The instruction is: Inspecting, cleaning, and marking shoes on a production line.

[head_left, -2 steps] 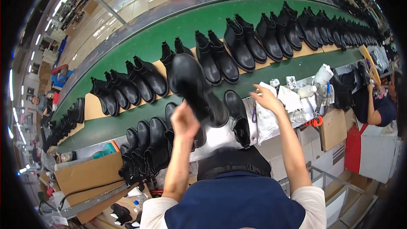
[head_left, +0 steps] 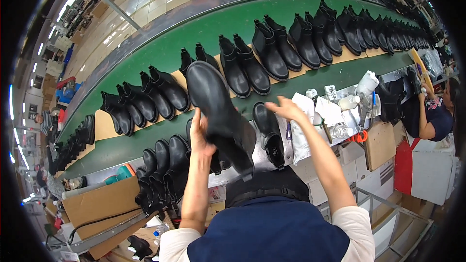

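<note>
A black ankle boot [head_left: 213, 97] is held up in front of me, its toe pointing away and its shaft hanging toward my waist. My left hand [head_left: 200, 136] is closed on it from the left side, with some fingers hidden by the boot. Just right of it, another black boot [head_left: 267, 128] lies on the metal ledge [head_left: 287, 151], its opening facing me. My right hand [head_left: 287, 108] reaches in beside this boot's toe, fingers stretched out and holding nothing. A white cloth [head_left: 302, 136] lies close to that hand.
Pairs of black boots [head_left: 264, 51] line the green conveyor [head_left: 160, 51] on cardboard. More boots [head_left: 170, 160] crowd at my left. White bottles [head_left: 348, 103], orange-handled scissors [head_left: 358, 136] and a cardboard box [head_left: 104, 201] stand around. Another person [head_left: 439, 116] works at far right.
The held boot has turned, its shaft end swinging down toward my waist. My left hand has shifted slightly left and up. My right hand has moved left toward the lying boot.
</note>
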A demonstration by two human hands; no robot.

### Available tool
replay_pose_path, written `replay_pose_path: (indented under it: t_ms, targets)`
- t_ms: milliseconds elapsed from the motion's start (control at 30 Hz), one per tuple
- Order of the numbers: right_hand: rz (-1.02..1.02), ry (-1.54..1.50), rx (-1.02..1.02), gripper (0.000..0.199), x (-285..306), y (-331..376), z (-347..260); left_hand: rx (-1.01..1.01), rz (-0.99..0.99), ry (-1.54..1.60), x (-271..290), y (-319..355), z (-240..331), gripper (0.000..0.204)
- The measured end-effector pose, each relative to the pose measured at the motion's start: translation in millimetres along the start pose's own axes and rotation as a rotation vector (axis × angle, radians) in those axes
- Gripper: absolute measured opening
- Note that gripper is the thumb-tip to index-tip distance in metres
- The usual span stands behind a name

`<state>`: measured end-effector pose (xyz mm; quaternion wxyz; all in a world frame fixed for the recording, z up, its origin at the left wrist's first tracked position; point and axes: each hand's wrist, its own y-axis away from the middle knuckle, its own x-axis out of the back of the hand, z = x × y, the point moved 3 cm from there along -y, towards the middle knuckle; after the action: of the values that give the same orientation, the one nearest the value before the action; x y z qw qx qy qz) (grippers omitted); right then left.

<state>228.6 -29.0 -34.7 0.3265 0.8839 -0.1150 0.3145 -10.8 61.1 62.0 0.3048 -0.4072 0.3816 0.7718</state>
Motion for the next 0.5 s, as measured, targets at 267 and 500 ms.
replay_pose_path:
  t_ms: [267, 500]
  targets:
    - [-0.075, 0.228, -0.133, 0.127, -52.3, -15.7, 0.5, -0.056, -0.164, 0.126, 64.9, 2.9, -47.5, 0.054]
    - [-0.523, -1.006, 0.175, 0.069, 13.0, 50.7, -39.8, 0.072, 0.052, -0.055, 81.0, 44.9, -59.1, 0.048]
